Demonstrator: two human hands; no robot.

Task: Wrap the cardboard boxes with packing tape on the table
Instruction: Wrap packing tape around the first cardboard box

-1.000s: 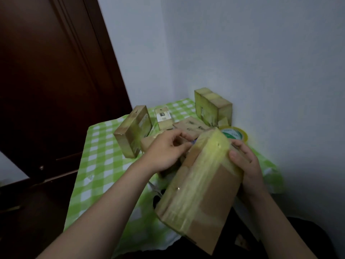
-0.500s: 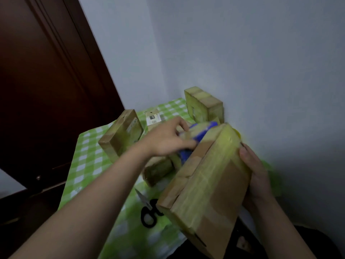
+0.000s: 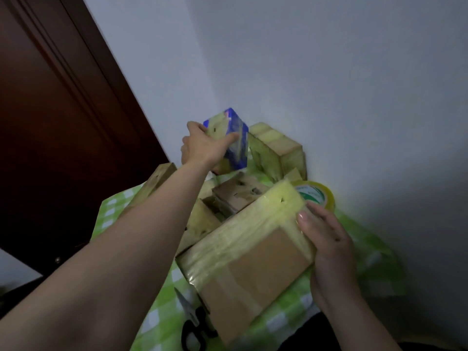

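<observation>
- Head view: my left hand (image 3: 202,148) is stretched out and raised, fingers curled round a small blue box (image 3: 234,140) with yellowish tape bands across it. The box hangs clear above the surface (image 3: 162,317), which is covered with a green checked cloth.
- My right hand (image 3: 329,247) grips the right edge of the large cardboard box (image 3: 253,252). The thumb lies on its taped top and the other fingers wrap behind, out of my sight.
- That large box is tilted, its near corner low over the cloth. Wide yellow tape runs along its top and down its brown face. It is closed, so I cannot see what is inside.
- The tape roll (image 3: 316,196) lies just behind the large box, close to the wall (image 3: 329,84).
- A taped corner box (image 3: 276,148) stands against the wall, just beside the blue box.
- A pile of small boxes (image 3: 238,193) sits between my two hands, all closed with their contents hidden.
- Another taped box (image 3: 157,181) shows partly behind my left forearm.
- Black-handled scissors (image 3: 195,328) lie on the cloth under the large box's near corner.
- A dark wooden door (image 3: 50,122) fills the left.
</observation>
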